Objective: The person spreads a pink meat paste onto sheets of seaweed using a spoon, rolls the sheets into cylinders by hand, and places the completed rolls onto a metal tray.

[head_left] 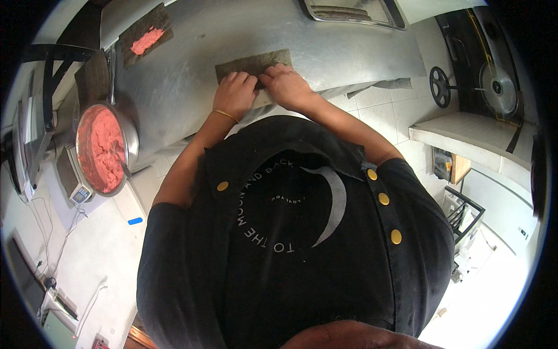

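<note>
Both hands were down on the steel table (192,87), working one dark green sheet (250,63) at the near edge! The left hand (233,93) lay flat on its near left part, fingers (232,78) curled and pressed close together, a thin gold bangle (225,115) on that wrist. The right hand (286,84) sat just beside it, touching, fingers bunched and pushing down on the sheet's middle; whether they pinched the edge I couldn't tell.

How far along? It looked like a roll under way: the far strip of this sheet lay bare and flat, and no pink showed on it, so any filling was hidden under the hands. Far left, a second dark sheet (148,29) waited with a pink smear (146,41) on it, unrolled. That made two sheets counted.

One round metal bowl (133,136) at the left held plenty of pink paste (100,148), beside one small scale (78,189). One metal tray (351,11) sat at the far edge.
</note>
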Motion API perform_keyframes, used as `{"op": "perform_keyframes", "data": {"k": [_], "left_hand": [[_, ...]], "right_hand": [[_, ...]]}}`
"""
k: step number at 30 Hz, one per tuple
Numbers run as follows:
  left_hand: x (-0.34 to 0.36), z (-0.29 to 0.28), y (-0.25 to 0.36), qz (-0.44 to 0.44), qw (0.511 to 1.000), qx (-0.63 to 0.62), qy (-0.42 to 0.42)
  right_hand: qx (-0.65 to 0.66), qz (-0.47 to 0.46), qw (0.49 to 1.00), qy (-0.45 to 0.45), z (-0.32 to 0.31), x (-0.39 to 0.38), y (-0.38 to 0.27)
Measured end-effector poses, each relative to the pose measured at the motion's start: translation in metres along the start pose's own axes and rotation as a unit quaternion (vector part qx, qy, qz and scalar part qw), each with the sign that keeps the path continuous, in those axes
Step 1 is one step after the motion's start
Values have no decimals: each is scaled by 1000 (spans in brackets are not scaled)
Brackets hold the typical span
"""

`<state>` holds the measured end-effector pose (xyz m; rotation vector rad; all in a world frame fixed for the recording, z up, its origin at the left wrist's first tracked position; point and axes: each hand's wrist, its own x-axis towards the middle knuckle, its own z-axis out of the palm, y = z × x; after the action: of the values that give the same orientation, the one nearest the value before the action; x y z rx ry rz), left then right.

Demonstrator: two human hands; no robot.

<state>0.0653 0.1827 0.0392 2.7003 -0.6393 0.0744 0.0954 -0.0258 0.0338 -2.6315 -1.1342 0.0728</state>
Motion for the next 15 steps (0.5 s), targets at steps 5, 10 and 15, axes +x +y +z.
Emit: {"op": "perform_keyframes", "data": {"k": [5, 10, 15], "left_hand": [[-4, 8, -6, 21, 999, 6, 43], [-13, 4, 3, 68, 987, 41, 140], [-21, 6, -3, 61, 987, 50, 137]], "right_hand": [[-32, -1, 998, 57, -3, -8, -7], [-28, 4, 999, 27, -4, -4, -4], [-21, -2, 997, 74, -2, -9, -7]]}}
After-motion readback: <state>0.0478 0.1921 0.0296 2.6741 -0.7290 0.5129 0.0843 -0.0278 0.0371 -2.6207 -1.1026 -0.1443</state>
